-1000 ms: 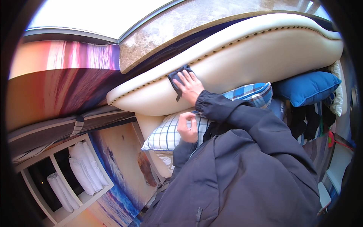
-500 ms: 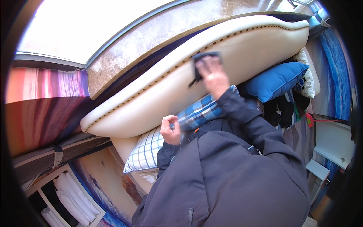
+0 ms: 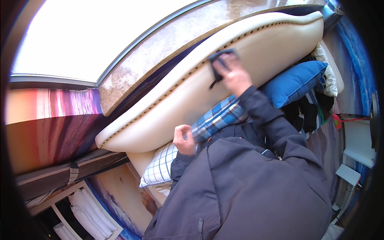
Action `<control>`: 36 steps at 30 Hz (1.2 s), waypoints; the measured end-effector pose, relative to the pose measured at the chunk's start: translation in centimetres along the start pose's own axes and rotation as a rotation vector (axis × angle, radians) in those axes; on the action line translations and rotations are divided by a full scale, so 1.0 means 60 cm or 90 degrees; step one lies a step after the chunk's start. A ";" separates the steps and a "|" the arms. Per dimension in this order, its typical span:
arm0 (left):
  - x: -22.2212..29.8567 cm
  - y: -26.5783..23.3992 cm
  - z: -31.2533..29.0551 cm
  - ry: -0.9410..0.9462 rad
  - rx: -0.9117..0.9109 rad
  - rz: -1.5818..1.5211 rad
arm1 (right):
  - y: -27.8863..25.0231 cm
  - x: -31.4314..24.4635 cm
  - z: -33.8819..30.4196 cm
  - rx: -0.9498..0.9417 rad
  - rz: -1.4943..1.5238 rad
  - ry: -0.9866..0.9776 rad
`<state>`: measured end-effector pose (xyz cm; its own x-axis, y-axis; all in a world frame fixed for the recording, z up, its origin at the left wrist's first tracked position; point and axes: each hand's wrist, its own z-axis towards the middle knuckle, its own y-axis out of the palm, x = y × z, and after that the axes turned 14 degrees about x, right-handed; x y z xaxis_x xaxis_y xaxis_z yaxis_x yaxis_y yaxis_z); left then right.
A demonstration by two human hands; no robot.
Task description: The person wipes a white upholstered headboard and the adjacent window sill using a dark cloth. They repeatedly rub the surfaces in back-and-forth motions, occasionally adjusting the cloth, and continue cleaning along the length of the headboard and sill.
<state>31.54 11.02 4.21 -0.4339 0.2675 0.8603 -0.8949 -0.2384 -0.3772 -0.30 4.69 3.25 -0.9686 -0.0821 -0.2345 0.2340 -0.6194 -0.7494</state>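
Observation:
My right hand (image 3: 237,77) presses a dark cloth (image 3: 215,67) against the cream padded headboard (image 3: 276,50), just below its row of metal studs. The hand and the cloth are slightly blurred, and a loose corner of the cloth hangs down. Curled in front of the headboard's lower part, my left hand (image 3: 185,141) brings thumb and fingers together with nothing seen in them. Close beside it lie a blue plaid pillow (image 3: 218,115) and a white checked pillow (image 3: 160,165), both partly hidden by my arms and jacket.
A solid blue cushion (image 3: 294,83) sits to the right, near dark clothing (image 3: 306,114). Behind the headboard runs a marble window sill (image 3: 160,52) below a bright window. At lower left, a shelf holds white rolled linens (image 3: 89,212). A white stand (image 3: 349,174) is at right.
My right hand and the cloth have shifted a little to the right across the headboard. The whole view has turned slightly. My left hand keeps its curled shape.

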 end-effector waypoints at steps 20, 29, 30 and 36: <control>0.014 0.040 0.064 0.099 -0.115 0.007 | -0.017 0.106 0.021 0.171 0.116 0.134; 0.040 0.092 0.071 0.084 -0.178 0.000 | 0.034 0.007 -0.026 -0.036 0.039 0.152; 0.044 0.098 0.073 0.083 -0.181 0.000 | 0.034 0.005 -0.027 0.016 0.056 0.136; 0.059 0.107 0.070 0.095 -0.175 -0.004 | 0.022 0.081 0.004 0.145 0.032 0.215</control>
<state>24.68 6.54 6.28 -0.4206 0.4067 0.8110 -0.8835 0.0195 -0.4680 -4.73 3.29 1.27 -0.8658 0.1212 -0.4855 0.2184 -0.7814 -0.5846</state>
